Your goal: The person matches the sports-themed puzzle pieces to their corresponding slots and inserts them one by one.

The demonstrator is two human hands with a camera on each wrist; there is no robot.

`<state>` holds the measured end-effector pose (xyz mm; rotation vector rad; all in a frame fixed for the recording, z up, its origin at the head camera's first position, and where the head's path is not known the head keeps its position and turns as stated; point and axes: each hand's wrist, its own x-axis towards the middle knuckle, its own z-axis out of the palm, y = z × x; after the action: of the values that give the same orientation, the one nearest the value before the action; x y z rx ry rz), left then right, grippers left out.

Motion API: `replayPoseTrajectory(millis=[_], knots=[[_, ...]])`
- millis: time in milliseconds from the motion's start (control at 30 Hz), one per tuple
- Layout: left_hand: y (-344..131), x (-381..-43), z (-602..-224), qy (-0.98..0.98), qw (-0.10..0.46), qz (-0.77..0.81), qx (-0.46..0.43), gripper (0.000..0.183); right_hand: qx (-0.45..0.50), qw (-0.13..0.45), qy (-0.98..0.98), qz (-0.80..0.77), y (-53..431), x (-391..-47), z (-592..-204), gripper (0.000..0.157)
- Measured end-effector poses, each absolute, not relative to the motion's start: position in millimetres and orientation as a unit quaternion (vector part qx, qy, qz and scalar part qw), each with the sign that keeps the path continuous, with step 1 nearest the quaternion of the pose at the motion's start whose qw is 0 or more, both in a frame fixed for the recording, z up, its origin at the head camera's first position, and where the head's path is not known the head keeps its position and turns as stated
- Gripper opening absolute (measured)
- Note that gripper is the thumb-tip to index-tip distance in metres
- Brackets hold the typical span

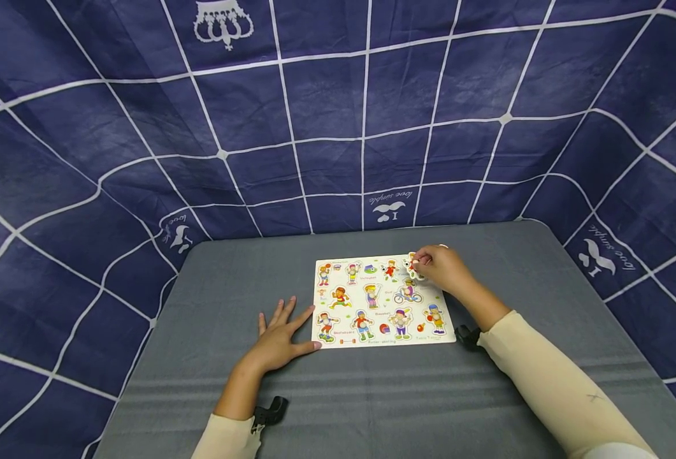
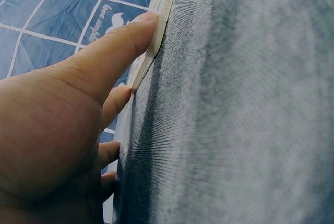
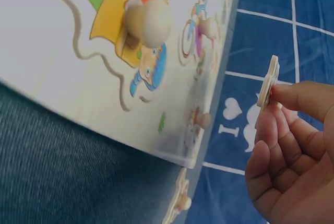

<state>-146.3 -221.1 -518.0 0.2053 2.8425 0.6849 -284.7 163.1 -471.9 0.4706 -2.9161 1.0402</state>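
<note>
A wooden knob puzzle board [image 1: 380,299] with cartoon sports figures lies on the grey table. My right hand [image 1: 443,268] pinches a small puzzle piece [image 3: 269,80] between thumb and fingers, raised over the board's far right corner. In the right wrist view the piece shows edge-on, its picture turned mostly out of sight. My left hand [image 1: 280,341] rests spread on the table at the board's left side. Its thumb [image 2: 138,31] touches the board's near left corner, and the index fingertip meets the left edge. Round knobs [image 3: 156,23] stand up from the seated pieces.
Another loose puzzle piece [image 3: 180,203] with a knob lies just off the board's edge, mostly hidden behind my right hand in the head view. A blue curtain [image 1: 338,127] with white lines rises behind and beside the grey table [image 1: 360,401].
</note>
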Motion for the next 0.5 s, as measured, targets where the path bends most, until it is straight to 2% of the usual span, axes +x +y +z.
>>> replayPoseTrajectory(millis=[500], knots=[[-221, -146, -518, 0.965, 0.105, 0.232, 0.07, 0.085, 0.162, -0.041, -0.936, 0.309, 134, -300, -483, 0.008]])
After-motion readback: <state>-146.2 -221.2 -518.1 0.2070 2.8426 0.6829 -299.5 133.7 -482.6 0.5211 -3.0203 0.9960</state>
